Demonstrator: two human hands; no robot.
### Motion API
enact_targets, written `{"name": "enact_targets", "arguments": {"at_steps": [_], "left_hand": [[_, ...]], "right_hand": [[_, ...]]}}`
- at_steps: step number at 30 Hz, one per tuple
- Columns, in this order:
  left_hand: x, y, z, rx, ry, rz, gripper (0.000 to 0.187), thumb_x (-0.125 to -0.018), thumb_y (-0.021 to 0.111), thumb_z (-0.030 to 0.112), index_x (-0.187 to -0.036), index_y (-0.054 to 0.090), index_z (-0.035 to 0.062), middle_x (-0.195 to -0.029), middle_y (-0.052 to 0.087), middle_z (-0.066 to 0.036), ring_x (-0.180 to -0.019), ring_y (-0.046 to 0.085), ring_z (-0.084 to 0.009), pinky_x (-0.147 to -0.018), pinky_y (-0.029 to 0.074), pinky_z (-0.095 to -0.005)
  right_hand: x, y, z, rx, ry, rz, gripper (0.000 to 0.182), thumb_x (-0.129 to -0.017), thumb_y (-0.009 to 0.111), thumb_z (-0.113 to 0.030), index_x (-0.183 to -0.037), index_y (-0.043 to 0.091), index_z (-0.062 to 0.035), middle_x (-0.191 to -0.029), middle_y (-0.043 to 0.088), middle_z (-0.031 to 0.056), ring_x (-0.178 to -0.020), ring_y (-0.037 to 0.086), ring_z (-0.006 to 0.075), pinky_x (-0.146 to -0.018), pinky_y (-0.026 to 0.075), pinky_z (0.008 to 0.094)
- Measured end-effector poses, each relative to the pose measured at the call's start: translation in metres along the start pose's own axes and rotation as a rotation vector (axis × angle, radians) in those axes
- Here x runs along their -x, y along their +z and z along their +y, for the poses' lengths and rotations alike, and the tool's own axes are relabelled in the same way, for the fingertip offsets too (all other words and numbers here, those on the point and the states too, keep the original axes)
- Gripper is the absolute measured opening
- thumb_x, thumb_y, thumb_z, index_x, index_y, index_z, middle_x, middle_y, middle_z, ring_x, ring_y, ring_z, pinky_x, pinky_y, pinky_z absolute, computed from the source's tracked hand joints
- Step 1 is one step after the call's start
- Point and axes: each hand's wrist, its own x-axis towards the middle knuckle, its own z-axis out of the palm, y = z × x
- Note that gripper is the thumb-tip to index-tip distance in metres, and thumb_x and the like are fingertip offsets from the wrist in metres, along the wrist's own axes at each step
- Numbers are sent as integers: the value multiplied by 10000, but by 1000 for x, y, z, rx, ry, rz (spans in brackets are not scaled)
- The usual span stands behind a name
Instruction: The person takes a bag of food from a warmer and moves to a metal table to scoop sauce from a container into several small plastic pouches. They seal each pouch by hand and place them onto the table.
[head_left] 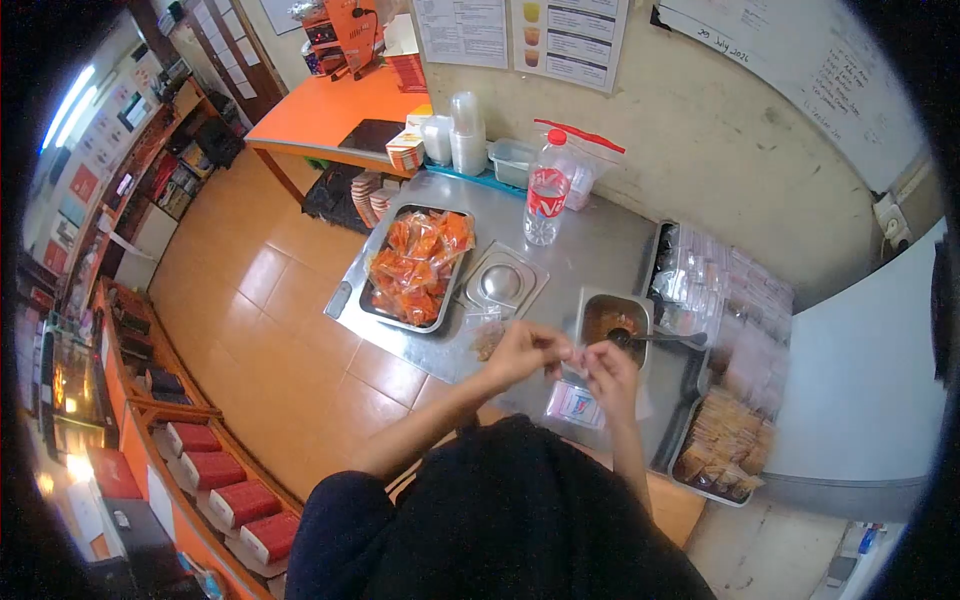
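Note:
My left hand (528, 354) and my right hand (611, 376) meet over the steel table, fingertips pinched together on a small clear plastic bag (574, 366), mostly hidden by the fingers. Just beyond my right hand is a steel pan (589, 306) of brownish-red food, with a dark-handled ladle (686, 340) resting in it. Below the hands lies a pack of plastic bags (575, 404) with a pink and blue label. Beside my left hand sits a filled clear bag (487, 340) with brownish contents, in front of a steel lid (503, 282).
A tray (440, 322) holds orange-red filled bags (420, 262) at left. At right, trays carry packed sachets (728, 440) and clear packets (690, 270). A water bottle (546, 200), plastic cups (467, 135) and a tub (512, 162) stand along the wall.

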Motion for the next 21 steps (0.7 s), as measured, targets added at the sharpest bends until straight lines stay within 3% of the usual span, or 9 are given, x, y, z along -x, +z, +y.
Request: {"name": "enact_targets", "arguments": {"at_steps": [1, 4, 8, 10, 12, 13, 16, 19, 21], "left_hand": [[-1, -5, 6, 285, -201, -93, 182, -822, 555, -6, -990, 614, 32, -672, 567, -14, -527, 543, -110, -489, 405, -242], [5, 0, -34, 1024, -303, -305, 105, -857, 555, 61, -953, 596, 51, -642, 510, 22, -475, 439, -77, -441, 295, -205], [10, -1, -16, 519, -381, -263, 107, -901, 517, 143, -954, 558, 59, -658, 480, 23, -475, 379, -58, -430, 246, -213], [7, -6, 0, 513, -296, -148, 90, -878, 559, 110, -961, 556, 76, -671, 492, 25, -487, 392, -56, -431, 252, -211], [7, -7, 3, 483, -205, -61, 91, -885, 579, 104, -960, 539, 74, -681, 493, 32, -487, 393, -52, -429, 253, -211], [2, -8, -10, 332, -263, 32, 225, -838, 636, 115, -1017, 507, 72, -637, 502, 22, -487, 447, -99, -452, 325, -244], [-8, -7, -30, -596, 118, 269, 323, -806, 669, 156, -1048, 476, 61, -741, 542, -74, -554, 533, -210, -505, 415, -322], [-14, 6, -3, -767, 378, 576, 349, -773, 683, 159, -1039, 488, 47, -910, 522, -154, -696, 578, -319, -566, 466, -403], [-4, 22, 25, -852, 258, 464, 337, -756, 673, 132, -1034, 502, 49, -982, 494, -165, -799, 577, -333, -628, 480, -423]], "right_hand": [[2, 6, -3, 133, -49, -19, 149, -928, 580, -141, -795, 562, -75, -696, 527, -30, -522, 380, 29, -451, 290, 190], [-1, 19, -25, -250, 202, 57, 239, -951, 542, -192, -731, 526, -100, -646, 452, -52, -542, 378, 29, -463, 293, 194], [-12, 12, -3, -235, 172, 101, 299, -941, 551, -298, -697, 522, -129, -658, 443, -63, -545, 381, 23, -435, 279, 190], [-11, 20, -3, -131, 197, 202, 131, -908, 594, -224, -890, 542, -105, -715, 484, -58, -572, 407, 23, -441, 291, 179], [-7, 35, -10, -82, 96, 263, 190, -888, 612, -171, -1033, 516, -93, -761, 503, -49, -608, 432, 23, -444, 305, 176], [-4, 31, -8, -206, 143, 129, 388, -833, 622, -70, -1163, 419, -93, -820, 493, -38, -668, 463, 46, -507, 369, 177], [0, 54, -3, 6, -231, 129, 431, -786, 624, -36, -1153, 407, -95, -779, 465, -47, -654, 456, 75, -569, 403, 213], [4, 43, 3, 299, -165, 220, 420, -759, 635, -52, -1125, 430, -86, -811, 469, 10, -734, 493, 133, -632, 430, 254], [7, 42, -14, 657, -26, 327, 448, -753, 699, -123, -1123, 449, -88, -995, 497, 95, -879, 544, 217, -643, 462, 307]]}}
